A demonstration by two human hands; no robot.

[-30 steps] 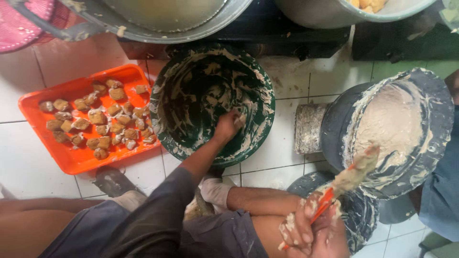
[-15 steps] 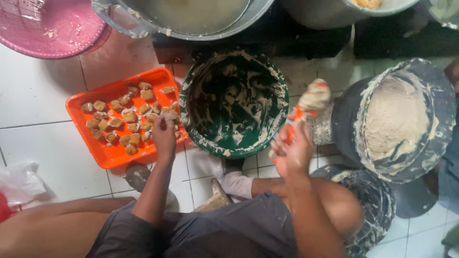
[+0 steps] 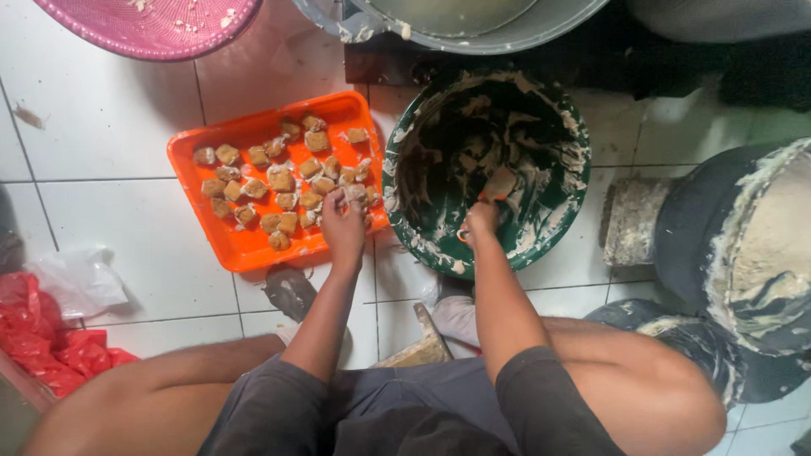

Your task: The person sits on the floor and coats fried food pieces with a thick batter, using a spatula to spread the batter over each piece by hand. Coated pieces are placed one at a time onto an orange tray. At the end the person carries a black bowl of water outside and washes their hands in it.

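Head view is looking straight down on a person squatting over a white tiled floor (image 3: 127,127). Left hand (image 3: 342,226) is reaching onto the near right corner of an orange tray (image 3: 253,249), its fingers (image 3: 331,201) curling together around one of the browned, stuffed pieces (image 3: 355,194) lying at that edge; whether the piece is lifting off the tray cannot be told. More such pieces (image 3: 279,181) are lying spread across the middle of the tray. Right hand (image 3: 481,221) is hovering over the near rim of a green bowl (image 3: 405,152) smeared with pale batter, just beside the tray, and its fingers are clamping on the orange handle of a spatula (image 3: 498,184) whose batter-coated blade is resting inside the bowl. Beyond the bowl a large grey metal pan (image 3: 507,34) is sitting at the top edge, and a pink basket (image 3: 152,29) is showing at the top left. At the right, a dark bucket (image 3: 743,253) crusted with batter is standing well apart from the tray. A red plastic bag (image 3: 42,338) is lying crumpled at the left.
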